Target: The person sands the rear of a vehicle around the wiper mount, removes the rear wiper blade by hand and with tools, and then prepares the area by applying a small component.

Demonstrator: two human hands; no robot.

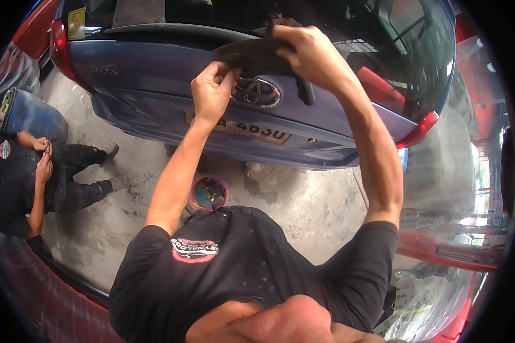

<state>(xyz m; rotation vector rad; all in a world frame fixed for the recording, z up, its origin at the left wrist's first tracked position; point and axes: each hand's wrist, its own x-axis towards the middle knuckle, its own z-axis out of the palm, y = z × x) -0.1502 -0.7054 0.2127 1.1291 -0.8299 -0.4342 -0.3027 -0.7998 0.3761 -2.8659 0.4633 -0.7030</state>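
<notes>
Tailgate: the blue rear (149,71) of a car, seen from above, spans the upper view — rear window (383,51) at the top, round-edged emblem (258,92) in the middle, licence plate (263,132) beneath.
Dark curved strip: this piece (252,53) lies across the tailgate just above the emblem, between the two hands.
Left hand: the hand (209,96) is nearly closed, thumb and fingers drawn together at the strip's lower edge, beside the emblem; whether they grip it I cannot tell.
Right hand: the hand (313,56) is half curled over the strip's upper right, fingertips lost in shadow — its hold cannot be told.
Dark bar: a short, round-ended bar (306,92) slants down below the right hand.
Floor: on grey concrete (303,188), a pink bucket (227,195) of small items stands below the plate.
Far left: a co-worker (11,188) in black, both hands together, near a blue drum (40,117).
</notes>
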